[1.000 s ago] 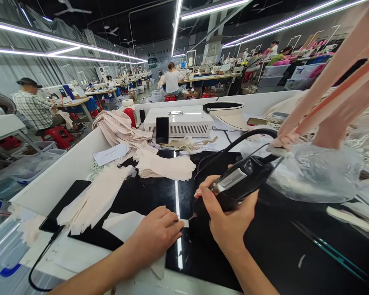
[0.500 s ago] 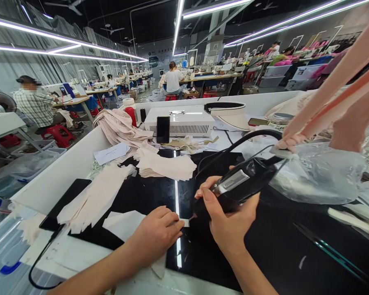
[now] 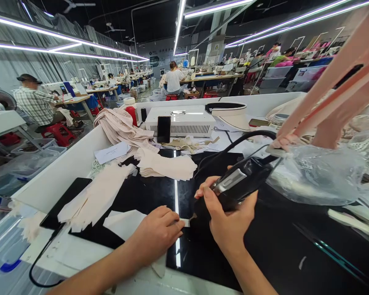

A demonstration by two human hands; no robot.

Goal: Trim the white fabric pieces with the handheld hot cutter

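My right hand point(image 3: 230, 221) is wrapped round a black corded hand tool point(image 3: 249, 180) with a silver lever. The tool slants down to the left, its tip close to a small white strip point(image 3: 187, 223). My left hand point(image 3: 160, 227) rests on the glossy black board point(image 3: 209, 250), its fingers pressed together on that strip, most of which they cover. A pale cut piece point(image 3: 123, 223) lies beside and partly under my left hand. The tool's rear end hangs from pink fabric strips point(image 3: 320, 90), with a thick black cable point(image 3: 246, 137) looping from it.
Stacked pale fabric pieces point(image 3: 167, 165) and a fanned stack point(image 3: 95, 196) lie beyond and left. Tweezers point(image 3: 332, 252) lie at right, near a clear plastic bag point(image 3: 316, 176). A phone point(image 3: 164, 129) leans on a white vented box point(image 3: 184, 119). Co-workers sit farther off.
The rear of the hand tool and the pink strips have shifted slightly left. Both hands stay in nearly the same place, with the left fingers still on the white strip.
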